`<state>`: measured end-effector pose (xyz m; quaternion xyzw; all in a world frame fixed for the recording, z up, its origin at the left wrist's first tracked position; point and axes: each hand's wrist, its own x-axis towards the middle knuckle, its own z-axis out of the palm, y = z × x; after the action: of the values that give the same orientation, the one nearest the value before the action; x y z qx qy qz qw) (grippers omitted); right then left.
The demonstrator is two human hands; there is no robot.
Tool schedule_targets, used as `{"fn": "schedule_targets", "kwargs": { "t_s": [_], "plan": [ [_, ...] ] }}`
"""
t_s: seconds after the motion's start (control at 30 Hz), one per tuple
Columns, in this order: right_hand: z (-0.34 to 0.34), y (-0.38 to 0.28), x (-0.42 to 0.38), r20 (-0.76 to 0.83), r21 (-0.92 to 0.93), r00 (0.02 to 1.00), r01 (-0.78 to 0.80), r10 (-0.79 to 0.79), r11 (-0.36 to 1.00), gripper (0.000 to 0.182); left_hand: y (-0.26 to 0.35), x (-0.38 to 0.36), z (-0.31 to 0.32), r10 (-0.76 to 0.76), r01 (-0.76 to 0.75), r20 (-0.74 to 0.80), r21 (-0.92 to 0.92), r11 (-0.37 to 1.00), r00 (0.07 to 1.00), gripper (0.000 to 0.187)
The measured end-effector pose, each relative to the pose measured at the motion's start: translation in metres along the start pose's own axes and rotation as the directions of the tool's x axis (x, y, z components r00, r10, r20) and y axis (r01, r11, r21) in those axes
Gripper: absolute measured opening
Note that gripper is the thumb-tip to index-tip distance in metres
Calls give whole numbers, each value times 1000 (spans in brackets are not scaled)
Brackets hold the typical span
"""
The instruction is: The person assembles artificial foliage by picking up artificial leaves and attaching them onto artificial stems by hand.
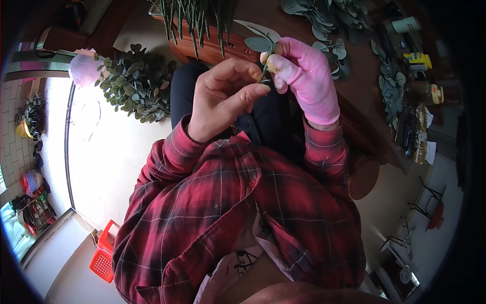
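Note:
A small sprig with grey-green leaves [259, 44] is held up in front of my chest, between my two hands. My right hand [306, 83], in a pink glove with pale fingertips, pinches its stem just below the leaves. Bare, my left hand [217, 96] has thumb and index finger closed around the lower end of that stem. A small light bit shows at the stem end, too small to make out. Just beyond the hands, a bundle of thin green stems [195, 23] hangs over the table edge.
More leaf sprays [331, 17] lie on the brown table [258, 17]. Along its right side stand a yellow container [417, 61], a green cup [406, 25] and a jar [428, 93]. A large leafy bunch [134, 83] is at left, and a red plastic basket [103, 258] lower left.

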<state>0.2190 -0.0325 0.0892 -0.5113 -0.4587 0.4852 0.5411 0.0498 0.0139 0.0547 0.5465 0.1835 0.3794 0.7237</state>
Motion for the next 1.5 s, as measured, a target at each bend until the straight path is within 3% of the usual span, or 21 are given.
{"fn": "schedule_targets", "kwargs": {
  "t_s": [0.07,0.17,0.27,0.47,0.87,1.27,1.37,1.5],
  "plan": [
    [1,1,0,-1,13,1000,-6,6,1000,16,-4,-2,-1,70,-68,-38,46,997,997,14],
    [3,3,2,-13,65,1000,3,-2,998,15,-10,-3,0,260,-224,-91,291,930,961,14],
    [4,4,2,-61,40,998,20,-17,999,14,-12,-2,2,337,-276,-125,351,895,933,12],
    [6,1,2,-85,54,996,35,-30,998,14,-6,-1,6,298,-239,-160,308,921,941,12],
    [21,4,-9,-212,111,977,41,-16,993,11,-10,-2,7,334,-244,-158,415,876,929,13],
    [23,7,-13,-245,57,968,67,-52,996,10,-8,-2,7,332,-243,-128,453,858,934,11],
    [18,9,-12,-182,153,983,47,-18,987,12,-7,-1,5,354,-262,-105,488,832,929,11],
    [12,14,-10,-103,238,994,-5,30,971,19,-7,-2,5,288,-220,-129,386,896,949,9]
  ]
}}
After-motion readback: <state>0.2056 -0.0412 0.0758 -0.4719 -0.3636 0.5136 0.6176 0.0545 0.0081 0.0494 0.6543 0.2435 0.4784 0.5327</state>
